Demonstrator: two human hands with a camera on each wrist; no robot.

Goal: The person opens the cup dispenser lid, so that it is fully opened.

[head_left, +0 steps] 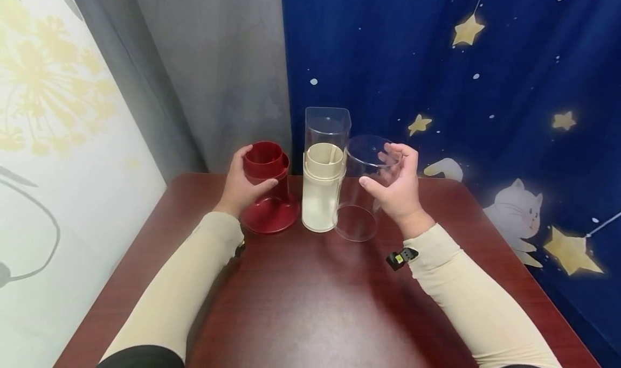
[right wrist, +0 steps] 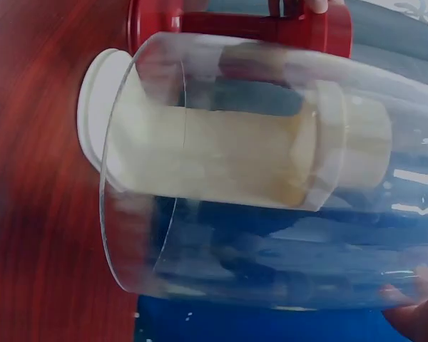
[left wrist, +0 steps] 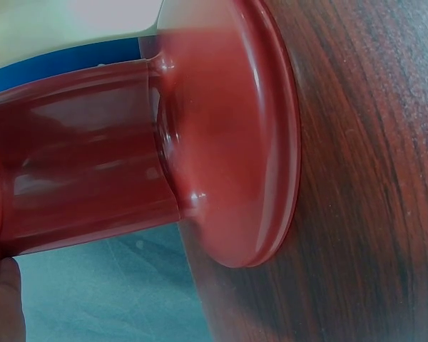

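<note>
My left hand point(head_left: 241, 186) grips the ringed top of a red plastic stand point(head_left: 271, 217), which has a column on a round base. In the left wrist view, a fingertip touches the column point(left wrist: 78, 160) of that stand near its upper end. With thumb and fingers spread around its upper part, my right hand point(head_left: 401, 189) holds a clear cylinder point(head_left: 356, 195). Whether the cylinder's lower rim touches the table I cannot tell. Between the hands stands a cream stand point(head_left: 319, 206) of similar shape, topped by a clear flat-backed container point(head_left: 328, 120). Through the cylinder wall, the cream stand point(right wrist: 228, 149) shows.
All of this is near the far edge of a dark red-brown wooden table point(head_left: 291, 303). Behind it hang a grey curtain point(head_left: 218, 61) and a blue star-patterned curtain point(head_left: 388, 50). A pale patterned surface point(head_left: 53, 141) borders the left side.
</note>
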